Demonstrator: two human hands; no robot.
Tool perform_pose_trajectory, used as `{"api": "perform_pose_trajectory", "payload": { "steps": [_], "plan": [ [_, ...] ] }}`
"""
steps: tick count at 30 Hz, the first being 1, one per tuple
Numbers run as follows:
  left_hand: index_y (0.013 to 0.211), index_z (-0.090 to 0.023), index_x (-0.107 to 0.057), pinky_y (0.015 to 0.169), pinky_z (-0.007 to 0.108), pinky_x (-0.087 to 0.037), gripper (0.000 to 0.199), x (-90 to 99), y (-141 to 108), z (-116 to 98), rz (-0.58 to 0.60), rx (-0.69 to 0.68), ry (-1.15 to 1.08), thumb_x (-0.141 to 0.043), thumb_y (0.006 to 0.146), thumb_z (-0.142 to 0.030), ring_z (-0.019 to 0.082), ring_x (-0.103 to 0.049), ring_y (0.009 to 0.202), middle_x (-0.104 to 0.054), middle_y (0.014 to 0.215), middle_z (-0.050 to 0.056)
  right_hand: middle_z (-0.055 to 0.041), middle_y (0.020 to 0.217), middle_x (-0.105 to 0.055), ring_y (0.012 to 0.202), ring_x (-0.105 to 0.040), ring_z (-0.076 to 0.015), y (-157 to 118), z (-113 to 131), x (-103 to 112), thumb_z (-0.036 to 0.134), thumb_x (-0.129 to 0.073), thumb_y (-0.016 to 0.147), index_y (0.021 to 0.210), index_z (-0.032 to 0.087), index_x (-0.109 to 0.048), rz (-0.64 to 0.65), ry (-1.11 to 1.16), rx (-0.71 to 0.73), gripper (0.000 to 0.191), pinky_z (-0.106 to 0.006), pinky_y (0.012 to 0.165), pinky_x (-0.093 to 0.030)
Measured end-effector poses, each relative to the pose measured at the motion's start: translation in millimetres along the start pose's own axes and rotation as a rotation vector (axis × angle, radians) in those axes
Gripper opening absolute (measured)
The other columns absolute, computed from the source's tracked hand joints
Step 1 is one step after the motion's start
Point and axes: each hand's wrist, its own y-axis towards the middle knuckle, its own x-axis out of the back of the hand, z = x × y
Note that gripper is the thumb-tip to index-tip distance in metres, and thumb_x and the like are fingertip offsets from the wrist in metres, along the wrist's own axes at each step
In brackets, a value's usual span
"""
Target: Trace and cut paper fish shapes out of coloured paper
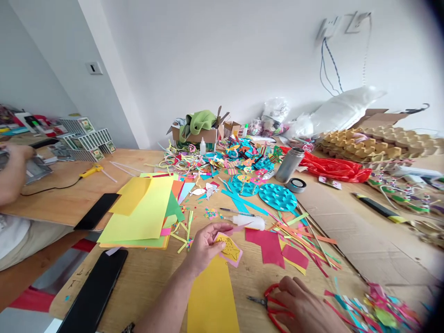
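Head view: golden-yellow paper sheet (213, 300) under the left hand (208, 247); right hand (296, 300) curls over red-handled metal scissors (266, 303), grip I can't tell; and black-marked yellow fish (231, 249) on pink paper (237, 263), pinched, jutting past the left thumb tip!

Back wall: white socket (329, 27), blue cables (322, 60) hanging below. Against wall: cardboard box (194, 135), green cloth (201, 121) draped over it. Farther right, bulging white plastic bag (343, 111) behind stacked egg trays (367, 144); crumpled red plastic (333, 167) in front. Steel bottle (290, 165), round dark cap (296, 185) just beside base. Black-and-yellow cutter (379, 208) near flat cardboard sheet (343, 226). Left table: yellow glue gun (91, 171) near patterned boxes (85, 138), light switch (94, 68) above.
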Motion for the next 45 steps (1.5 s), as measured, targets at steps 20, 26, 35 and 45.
{"api": "perform_pose_trajectory", "payload": {
  "steps": [20,26,35,45],
  "plan": [
    [0.109,-0.017,-0.063,0.093,0.035,-0.048,0.038,-6.3,-3,-1,-0.026,0.047,0.020,-0.072,0.072,-0.019,0.026,-0.059,0.114,-0.066,0.115,0.013,0.0017,0.056,-0.053,0.052,-0.044,-0.0110,98,48,-1,0.037,-0.063,0.067,0.062,0.016,-0.057,-0.172,1.019,-0.225,0.022,-0.025,0.052,-0.030],
    [0.110,-0.016,-0.064,0.095,0.036,-0.048,0.040,-4.8,-3,1,-0.051,0.043,0.027,-0.075,0.073,-0.028,0.027,-0.060,0.112,-0.066,0.116,0.014,0.0009,0.058,-0.053,0.053,-0.043,-0.0110,100,44,-2,0.038,-0.062,0.068,0.063,0.015,-0.057,-0.170,0.992,-0.206,0.024,-0.024,0.052,-0.029],
    [0.111,-0.014,-0.063,0.096,0.045,-0.049,0.043,7.6,-1,-1,-0.341,-0.287,-0.030,-0.058,0.086,-0.048,0.032,-0.058,0.116,-0.062,0.124,0.016,0.0012,0.059,-0.058,0.055,-0.049,-0.0119,99,-11,46,0.052,-0.066,0.070,0.066,0.016,-0.063,-0.264,0.892,-0.183,0.036,-0.024,0.053,-0.035],
    [0.119,-0.014,-0.058,0.097,0.043,-0.049,0.037,11.5,-6,-1,-0.502,-0.472,0.163,-0.047,0.094,-0.040,0.029,-0.053,0.121,-0.057,0.130,0.014,0.0006,0.046,-0.058,0.047,-0.048,-0.0131,170,-100,83,0.042,-0.074,0.055,0.055,0.017,-0.063,-0.435,0.709,-0.412,0.028,-0.025,0.047,-0.035]
  ]
}}
